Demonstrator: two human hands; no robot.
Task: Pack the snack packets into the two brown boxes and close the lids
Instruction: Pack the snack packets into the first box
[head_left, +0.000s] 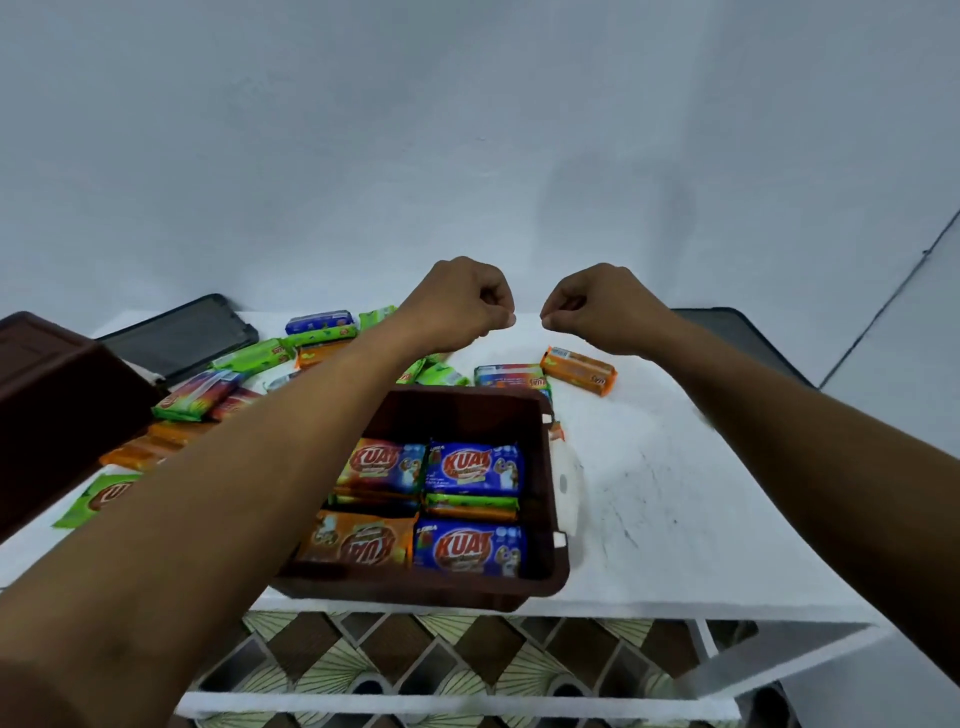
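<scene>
An open brown box (545, 571) stands near the table's front edge, with several blue and orange snack packets (472, 467) packed inside. A second brown box (57, 395) sits at the far left, partly cut off. Loose green, orange and blue packets (249, 358) lie scattered behind and left of the open box, and an orange packet (579, 370) lies to its back right. My left hand (457, 306) and my right hand (597, 306) are raised above the table's far side, both curled into fists, holding nothing and almost touching each other.
The white table (675, 493) has a shelf below it over a patterned floor. Dark lids lie at the back left (182, 338) and back right (737, 332). A white latch part (566, 488) sticks out from the open box's right wall. A pale wall rises behind.
</scene>
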